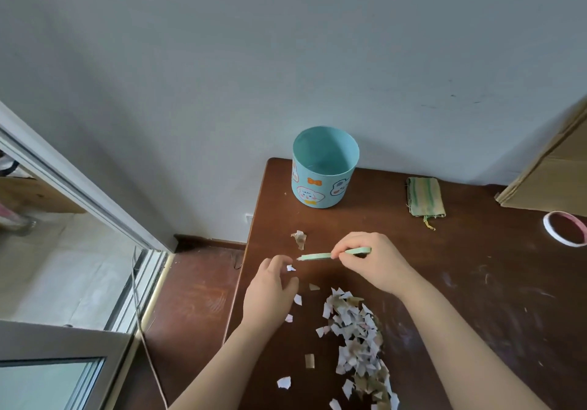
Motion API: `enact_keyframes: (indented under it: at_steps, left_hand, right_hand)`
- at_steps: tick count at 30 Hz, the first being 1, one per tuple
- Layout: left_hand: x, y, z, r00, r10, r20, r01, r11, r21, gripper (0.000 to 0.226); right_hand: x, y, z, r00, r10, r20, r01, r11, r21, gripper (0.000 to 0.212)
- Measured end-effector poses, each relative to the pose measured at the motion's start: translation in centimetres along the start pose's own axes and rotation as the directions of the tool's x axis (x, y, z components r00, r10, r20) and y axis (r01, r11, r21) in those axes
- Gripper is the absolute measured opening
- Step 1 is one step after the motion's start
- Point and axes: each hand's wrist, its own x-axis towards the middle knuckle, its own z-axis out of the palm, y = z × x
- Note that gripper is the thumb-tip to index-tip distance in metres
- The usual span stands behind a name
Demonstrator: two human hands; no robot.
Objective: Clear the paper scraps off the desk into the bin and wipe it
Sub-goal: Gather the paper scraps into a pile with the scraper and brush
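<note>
- Pale wall (286, 44) stands behind a dark brown desk (476, 282). We take the teal bin (317, 196) at the desk's far left corner as our landmark.
- The paper scraps (355, 330) lie in a long heap well nearer us than the bin. The heap's long axis runs from just right of the bin's line toward the near edge. Loose bits are scattered on its left side.
- One crumpled scrap (299, 238) sits alone between the bin and the hands.
- Our right hand (371, 263), nearer than the bin and a little right of it, pinches a thin green strip (314, 256) with curled fingers. The strip lies roughly level, and its free end points left toward the other hand.
- Our left hand (270, 292), nearer than the bin and slightly left, has loosely curved fingers with the thumb held apart. A small white scrap (291, 268) lies in that gap. We cannot tell whether the hand touches it.
- The bin stands upright with its mouth open. Cartoon stickers cover its outside, and inside we see only its teal wall and floor.
- Right of the bin lies a folded green-striped cloth (425, 196). Farther right are a tape roll (548, 230) and cardboard (556, 171).
</note>
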Motion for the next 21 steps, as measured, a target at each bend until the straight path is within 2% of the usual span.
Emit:
enact_keyframes:
  at_steps: [5,9,14,18,21]
  left_hand:
    - [0.6,0.9,0.1,1.0,0.003,-0.007,-0.002,1.0,0.006,0.031]
    - [1.9,1.2,0.4,1.0,0.025,0.018,-0.027,0.992,0.123,0.041]
    - [5.1,2.4,1.2,1.0,-0.012,0.01,0.009,0.979,0.204,0.042]
    - [7.1,2.9,2.3,0.999,-0.048,0.012,0.044,0.967,0.252,0.043]
    - [7.9,2.7,2.7,0.999,-0.038,0.003,0.036,0.956,0.291,0.035]
  right_hand:
    - [-0.8,0.5,0.3,0.996,-0.001,-0.085,0.002,1.0,0.016,0.02]
    - [-0.8,1.1,0.3,0.979,0.02,-0.201,-0.016,1.0,0.021,0.015]
    - [-0.3,1.5,0.6,0.948,0.033,-0.316,-0.015,0.998,0.06,0.012]
    - [0.5,1.8,1.2,0.942,0.029,-0.335,0.0,0.996,0.085,0.012]
    - [0.7,2.2,1.5,0.942,0.044,-0.332,-0.004,0.993,0.119,0.012]
